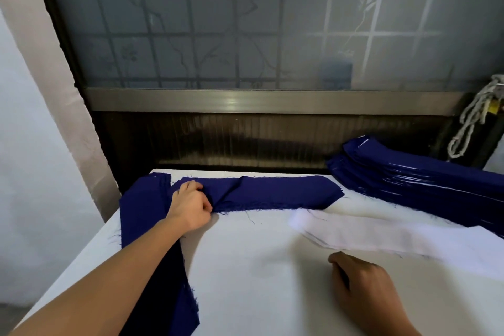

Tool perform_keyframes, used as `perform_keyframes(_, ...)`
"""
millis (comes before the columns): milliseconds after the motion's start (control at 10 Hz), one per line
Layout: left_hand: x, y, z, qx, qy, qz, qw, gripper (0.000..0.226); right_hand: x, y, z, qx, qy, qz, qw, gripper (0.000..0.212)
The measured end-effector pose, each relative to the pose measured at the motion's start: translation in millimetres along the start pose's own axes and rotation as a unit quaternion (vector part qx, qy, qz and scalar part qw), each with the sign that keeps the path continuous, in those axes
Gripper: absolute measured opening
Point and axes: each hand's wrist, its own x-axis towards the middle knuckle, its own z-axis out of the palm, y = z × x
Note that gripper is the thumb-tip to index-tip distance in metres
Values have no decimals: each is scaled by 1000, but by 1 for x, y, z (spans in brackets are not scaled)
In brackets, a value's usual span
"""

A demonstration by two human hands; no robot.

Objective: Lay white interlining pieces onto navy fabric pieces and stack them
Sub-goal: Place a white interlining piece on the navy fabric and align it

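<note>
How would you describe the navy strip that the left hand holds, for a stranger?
Find the white table below the window. Along its far edge one navy strip lies crosswise, its left end gripped by the left hand. Unlike the stack at right and pile at left, it lies alone.

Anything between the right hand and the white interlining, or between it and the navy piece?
Nothing visible. Only bare table separates the right hand from the interlining, and the interlining's end lies right beside the navy piece.
</note>
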Motion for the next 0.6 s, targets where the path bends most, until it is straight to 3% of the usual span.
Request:
perform_keyframes(200, 10, 0, -1, -47, -26, -6, 999, 11, -2, -1, -4, 2, -6, 6, 1000, 31)
perform_keyframes(400, 18, 3, -2, -63, 48, 10, 997, 34, -2, -1, -7, 4, -11, 8, 1000, 30)
perform_keyframes(500, 22, 2, 0, -123, 58, -18, 991, 14, -1, 0, -6, 1, -17, 13, 1000, 32)
perform_keyframes(600, 28, 2, 3, -123, 46, -46, 990, 54, -2, 1, -5, -4, -18, 14, 1000, 32)
